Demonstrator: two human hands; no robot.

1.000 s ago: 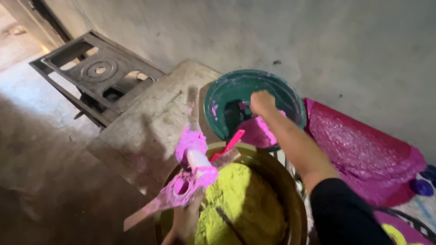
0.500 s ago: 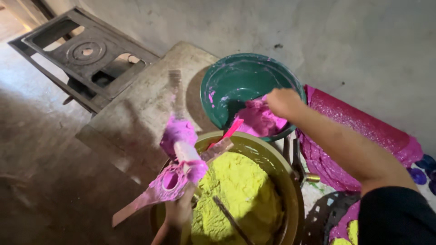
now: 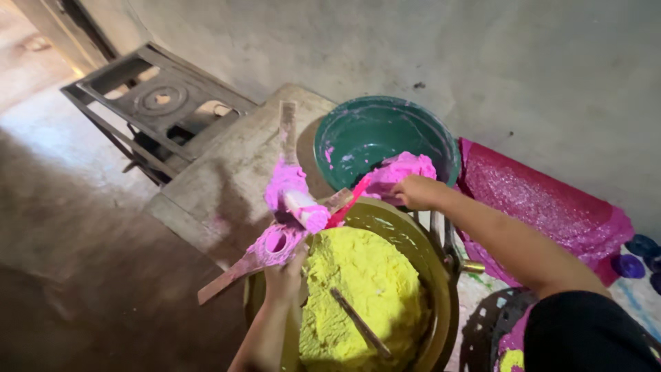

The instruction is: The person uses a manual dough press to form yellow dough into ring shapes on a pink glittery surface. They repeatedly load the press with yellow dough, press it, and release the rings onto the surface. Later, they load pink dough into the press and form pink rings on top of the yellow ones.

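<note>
My right hand point(image 3: 413, 191) holds a lump of pink dough point(image 3: 398, 170) at the near rim of a green bowl point(image 3: 358, 134). A red scraper point(image 3: 348, 201) pokes out below the lump towards the left. My left hand point(image 3: 286, 270) grips a wooden press point(image 3: 284, 200) smeared with pink dough; its crossed wooden bars rest over the left edge of a big brass-coloured pan point(image 3: 441, 289). The pan is filled with yellow dough point(image 3: 361, 293), and a wooden stick point(image 3: 358, 320) lies in it.
A grey stone slab point(image 3: 220, 172) lies on the floor behind the pan. A metal frame point(image 3: 148, 103) leans against the wall at the upper left. A pink plastic sheet point(image 3: 544, 207) covers the floor at right, with blue lids point(image 3: 637, 251) beyond it.
My right hand has drawn back from inside the green bowl to its near rim, bringing the pink lump with it. The left hand stays on the press.
</note>
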